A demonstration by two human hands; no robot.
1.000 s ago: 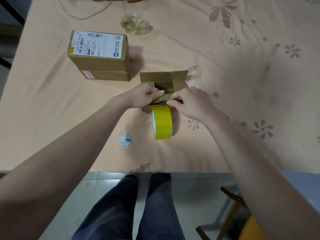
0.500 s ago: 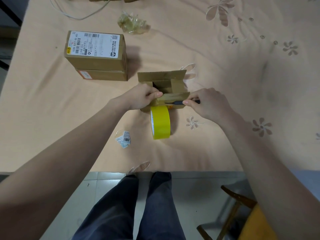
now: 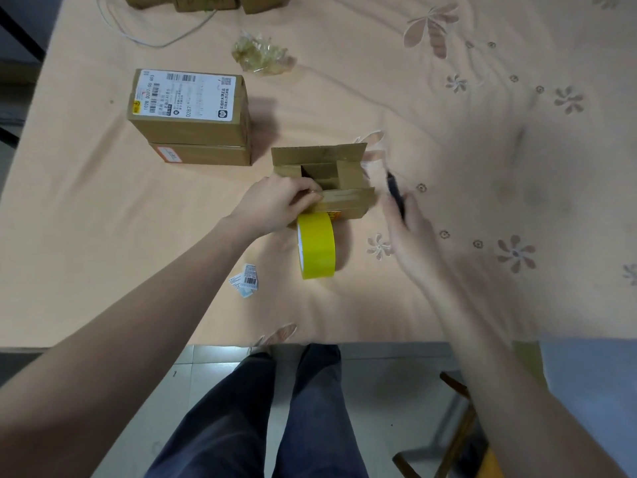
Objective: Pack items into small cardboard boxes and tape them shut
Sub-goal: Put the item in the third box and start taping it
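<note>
Small cardboard box (image 3: 327,181) sat on the peach flowered tablecloth (image 3: 448,132), top flaps up, far flap standing, a dark gap open at centre. Contents could not be made out. Yellow tape roll (image 3: 316,244) stood on edge, touching the box's near side.

Left hand (image 3: 275,203) gripped the box's near left corner, fingers curled over the near flap and pinning it down. Right hand (image 3: 410,232) was blurred, just right of the box and clear of it, curled round a dark slim tool (image 3: 395,194), likely a cutter or pen; which, I could not tell.

Two sealed boxes (image 3: 191,119) lay stacked to the far left, the upper one labelled. Crumpled clear wrap (image 3: 263,56) beyond them; small barcode stickers (image 3: 246,281) near the table edge.

Judgement: the step in hand looked like closing and taping this box. To do it well, the tool should be laid within reach but off the flaps. Fold the short flaps first, then the long ones so their edges meet. The left hand should hold the seam flat while the right draws tape from the roll, running it along the seam and down both ends. Risk: the flap springing up if the left hand lifted early.
</note>
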